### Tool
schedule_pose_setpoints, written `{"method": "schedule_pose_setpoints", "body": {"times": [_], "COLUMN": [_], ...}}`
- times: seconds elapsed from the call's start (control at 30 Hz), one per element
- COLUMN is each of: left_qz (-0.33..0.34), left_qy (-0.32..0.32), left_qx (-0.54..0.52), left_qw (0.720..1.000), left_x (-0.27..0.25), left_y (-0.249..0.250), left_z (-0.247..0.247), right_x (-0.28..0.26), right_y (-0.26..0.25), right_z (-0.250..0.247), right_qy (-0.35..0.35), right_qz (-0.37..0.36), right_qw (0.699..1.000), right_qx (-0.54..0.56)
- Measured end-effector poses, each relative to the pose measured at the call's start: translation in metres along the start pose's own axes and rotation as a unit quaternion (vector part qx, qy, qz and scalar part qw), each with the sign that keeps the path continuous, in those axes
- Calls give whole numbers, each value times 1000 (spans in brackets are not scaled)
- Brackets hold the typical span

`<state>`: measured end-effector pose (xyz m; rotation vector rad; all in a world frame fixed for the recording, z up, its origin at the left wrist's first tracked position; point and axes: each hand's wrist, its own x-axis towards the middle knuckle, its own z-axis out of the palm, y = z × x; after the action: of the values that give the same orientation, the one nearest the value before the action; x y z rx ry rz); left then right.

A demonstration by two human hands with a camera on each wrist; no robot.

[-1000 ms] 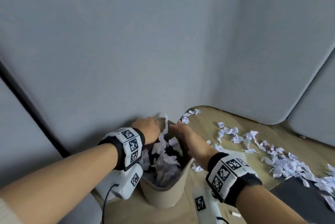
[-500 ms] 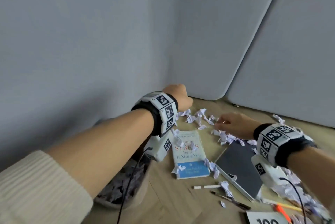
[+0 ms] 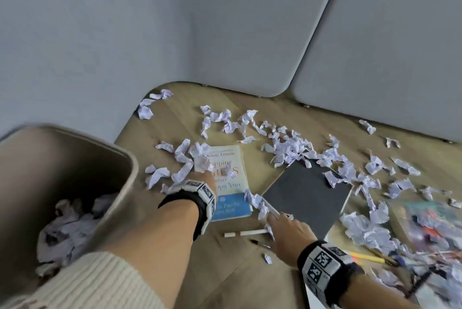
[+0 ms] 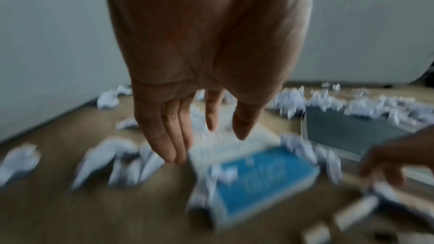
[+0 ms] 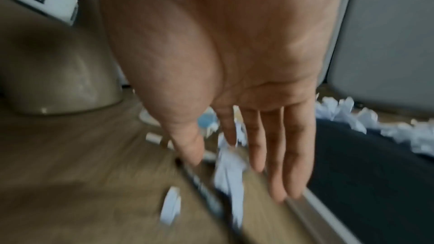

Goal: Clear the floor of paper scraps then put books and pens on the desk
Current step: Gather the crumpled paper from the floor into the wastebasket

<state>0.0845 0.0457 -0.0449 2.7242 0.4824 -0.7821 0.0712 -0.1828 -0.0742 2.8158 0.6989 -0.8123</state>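
While both hands are held over the wooden floor (image 3: 250, 271), nothing is gripped: the left hand (image 4: 202, 73) is seen with fingers extended and slightly spread, empty, and the right hand (image 5: 234, 81) likewise with straight, loose fingers, empty. The paper scraps (image 3: 287, 143) are strewn in a wide band from the wall corner across to the far right, some lying on the white-and-blue paperback (image 3: 226, 183) and on the dark grey notebook (image 3: 307, 196). A small run of scraps (image 3: 257, 202) lies between the two books, just ahead of the right fingertips; a denser cluster (image 3: 180, 158) sits just ahead and left of the left hand, at the paperback's upper left corner. The left hand is judged nearer that cluster, the right nearer the run by the notebook's edge. The beige waste bin (image 3: 75, 171), already part-filled with scraps, stands to the left, beside the left forearm, so any handful would have to be carried leftward. A white pen (image 3: 246, 233) and a dark pen (image 3: 260, 243) lie crosswise just left of the right hand, long axes roughly left-to-right. Further clutter at far right is too blurred to name. The scrap-clearing step is judged well short of done; books and pens are untouched on the floor.
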Motion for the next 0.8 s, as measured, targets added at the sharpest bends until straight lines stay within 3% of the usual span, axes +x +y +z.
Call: {"method": "schedule_pose_setpoints", "body": {"times": [0.1,0.17,0.3,0.37,0.47,0.57,0.6,0.67,0.73,0.8], "left_qz": [-31,-20,-37,-46,33,155,187,241,278,292], "left_qy": [-4,39,106,133,151,130,121,99,64,45], "left_qx": [-30,-68,-75,-63,-47,-30,-21,2,41,60], "left_qw": [999,997,991,988,987,979,975,965,957,953], "left_x": [-2,-4,-11,-17,-28,-40,-43,-46,-44,-41], "left_y": [-18,-18,-21,-20,-5,22,32,49,65,73], "left_z": [51,67,82,81,85,100,105,115,125,134], "right_x": [11,19,44,59,75,75,72,64,58,52], "right_y": [8,17,21,14,1,3,8,22,44,67], "right_z": [29,32,19,13,14,12,10,3,2,9], "right_qy": [26,41,165,194,182,187,198,236,260,258], "right_qz": [-2,-18,-29,-61,-137,-152,-146,-59,33,67], "right_qw": [998,997,981,975,973,969,968,968,945,935], "right_qx": [56,70,94,86,-17,-59,-55,67,196,231]}}
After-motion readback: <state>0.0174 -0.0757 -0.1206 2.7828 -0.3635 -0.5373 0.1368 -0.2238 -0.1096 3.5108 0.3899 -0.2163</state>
